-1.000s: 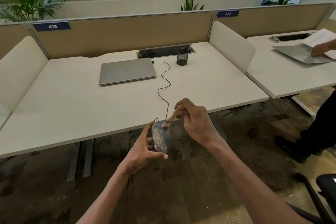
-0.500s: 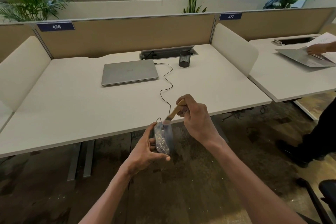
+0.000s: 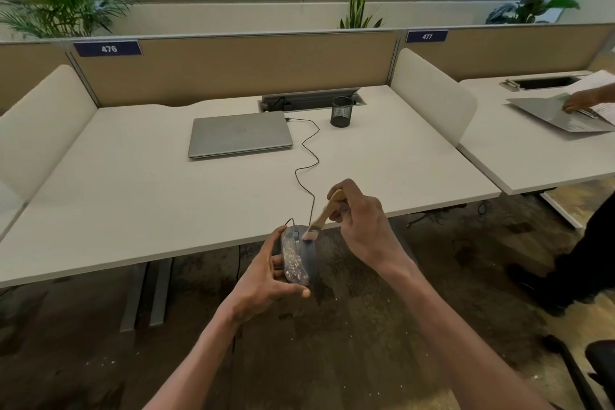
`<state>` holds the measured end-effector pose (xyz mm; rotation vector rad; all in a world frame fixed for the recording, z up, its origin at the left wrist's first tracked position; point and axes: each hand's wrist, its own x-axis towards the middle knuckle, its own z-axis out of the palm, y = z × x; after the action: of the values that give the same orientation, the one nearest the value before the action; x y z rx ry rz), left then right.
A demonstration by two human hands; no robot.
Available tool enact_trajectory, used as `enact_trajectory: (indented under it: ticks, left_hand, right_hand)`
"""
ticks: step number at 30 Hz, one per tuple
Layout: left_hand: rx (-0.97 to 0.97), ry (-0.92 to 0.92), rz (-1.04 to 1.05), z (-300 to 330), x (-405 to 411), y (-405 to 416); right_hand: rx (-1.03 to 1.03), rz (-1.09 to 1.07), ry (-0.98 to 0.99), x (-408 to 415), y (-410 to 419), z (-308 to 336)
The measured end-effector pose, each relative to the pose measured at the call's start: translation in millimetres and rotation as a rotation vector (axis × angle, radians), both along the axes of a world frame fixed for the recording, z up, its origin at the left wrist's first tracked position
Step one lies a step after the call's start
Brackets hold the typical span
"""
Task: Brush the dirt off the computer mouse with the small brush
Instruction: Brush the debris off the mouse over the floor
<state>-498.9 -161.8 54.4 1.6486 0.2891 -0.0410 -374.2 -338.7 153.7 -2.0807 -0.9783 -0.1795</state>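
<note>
A dark grey wired computer mouse (image 3: pixel 301 260) with pale crumbs of dirt along its left half is held in the air just off the front edge of the white desk (image 3: pixel 133 196). My left hand (image 3: pixel 266 280) grips it from the left and below, thumb under its near end. My right hand (image 3: pixel 361 223) pinches the wooden handle of a small brush (image 3: pixel 321 216), whose pale bristles touch the far end of the mouse near its buttons. The mouse's black cable (image 3: pixel 307 163) runs over the desk to a closed silver laptop (image 3: pixel 239 133).
A black mesh pen cup (image 3: pixel 341 111) stands right of the laptop, by the cable hatch. Beige partitions close the desk's back and sides. Another person stands at the neighbouring desk (image 3: pixel 532 156) on the right, one hand on papers. A dark chair (image 3: pixel 599 359) is at lower right.
The brush's bristles have come back down onto the far end of the mouse after lifting slightly. My left hand keeps the mouse in the same spot. My view has shifted slightly.
</note>
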Motion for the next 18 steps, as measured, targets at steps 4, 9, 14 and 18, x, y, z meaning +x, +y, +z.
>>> enact_trajectory:
  ticks: [4,9,14,18]
  left_hand:
    - [0.008,-0.002,-0.005,-1.9,1.1,-0.1]
    - [-0.004,-0.006,-0.009,-0.5,2.9,-0.2]
    - [-0.004,0.002,-0.023,-1.9,3.0,2.0]
    - [-0.002,0.005,-0.018,-3.5,2.8,0.6]
  right_hand:
    - [-0.013,-0.006,0.013,4.9,3.0,0.2]
    - [0.031,-0.005,0.012,4.7,4.5,-1.0]
    - [-0.013,0.021,-0.009,7.6,7.8,1.1]
    - [0.005,0.027,-0.044,7.5,6.4,2.5]
